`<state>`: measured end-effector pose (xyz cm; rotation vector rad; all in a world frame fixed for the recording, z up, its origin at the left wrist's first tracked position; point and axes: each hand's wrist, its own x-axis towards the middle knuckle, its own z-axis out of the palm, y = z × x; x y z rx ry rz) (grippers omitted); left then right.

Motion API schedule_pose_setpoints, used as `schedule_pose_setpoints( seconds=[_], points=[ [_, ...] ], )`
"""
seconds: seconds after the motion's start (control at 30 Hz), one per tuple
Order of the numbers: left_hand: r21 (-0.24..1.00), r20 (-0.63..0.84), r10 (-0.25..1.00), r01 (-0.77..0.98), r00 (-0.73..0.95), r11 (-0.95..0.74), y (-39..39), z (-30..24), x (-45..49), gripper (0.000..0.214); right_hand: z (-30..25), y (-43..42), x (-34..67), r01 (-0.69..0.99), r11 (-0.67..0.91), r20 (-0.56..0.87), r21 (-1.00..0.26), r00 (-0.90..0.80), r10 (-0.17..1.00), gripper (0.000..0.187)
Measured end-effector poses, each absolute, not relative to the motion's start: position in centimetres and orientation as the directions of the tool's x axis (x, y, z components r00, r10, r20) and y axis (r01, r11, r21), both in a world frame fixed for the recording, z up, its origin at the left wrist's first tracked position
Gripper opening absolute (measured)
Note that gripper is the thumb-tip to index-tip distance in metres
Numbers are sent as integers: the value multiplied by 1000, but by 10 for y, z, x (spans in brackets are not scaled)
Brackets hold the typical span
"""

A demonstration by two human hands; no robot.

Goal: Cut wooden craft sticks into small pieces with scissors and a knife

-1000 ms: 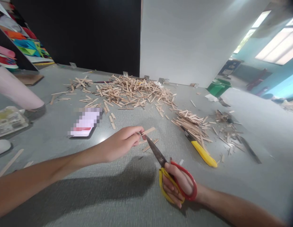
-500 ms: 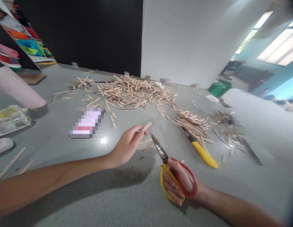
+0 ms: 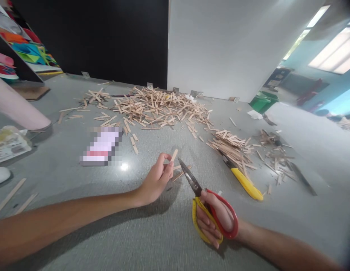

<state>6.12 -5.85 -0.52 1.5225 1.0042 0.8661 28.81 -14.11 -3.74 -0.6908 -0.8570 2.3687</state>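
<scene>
My left hand (image 3: 157, 180) pinches a short piece of wooden stick (image 3: 174, 155) between thumb and fingertips, its free end pointing up and away. My right hand (image 3: 213, 222) grips a pair of scissors (image 3: 204, 201) with one red and one yellow handle loop. The dark blades are closed and point up-left, their tip just right of the held stick and apart from it. A few cut stick pieces (image 3: 179, 174) lie on the grey table (image 3: 152, 233) under the left fingers.
A big heap of wooden sticks (image 3: 155, 107) covers the table's far middle. A smaller pile (image 3: 230, 145) sits to the right beside a yellow utility knife (image 3: 245, 182). A phone (image 3: 100, 148) lies left of centre. A pink cylinder (image 3: 17, 107) and a plastic packet (image 3: 8, 143) stand at far left.
The left hand has drawn the stick away from the scissor blades and tilted it more upright. The scissors, which met the stick a second ago, now sit slightly to its right.
</scene>
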Motion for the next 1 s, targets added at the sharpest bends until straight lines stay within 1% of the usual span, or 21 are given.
schedule_pose_setpoints(
  seconds=[0.2,0.3,0.43,0.7,0.87,1.0],
  points=[
    [976,28,918,187,395,-110,-58,-5,60,26,-37,-141,288,-294,-665,-267,-686,-749,607,76],
    [973,40,911,192,410,-129,-59,-6,59,27,-36,-143,288,-296,-652,-280,-698,-724,630,75],
    [974,57,905,177,421,-144,-61,-5,59,27,-33,-144,288,-283,-652,-303,-703,-711,635,79],
    [981,68,904,137,422,-137,-60,-9,57,30,-29,-143,286,-283,-662,-301,-695,-721,624,79],
    [979,103,905,120,414,-166,-60,-13,56,29,-31,-145,286,-265,-643,-309,-718,-707,636,78],
    [964,95,910,189,405,-185,-62,-8,55,32,-32,-146,286,-247,-633,-307,-734,-710,633,79]
  ],
)
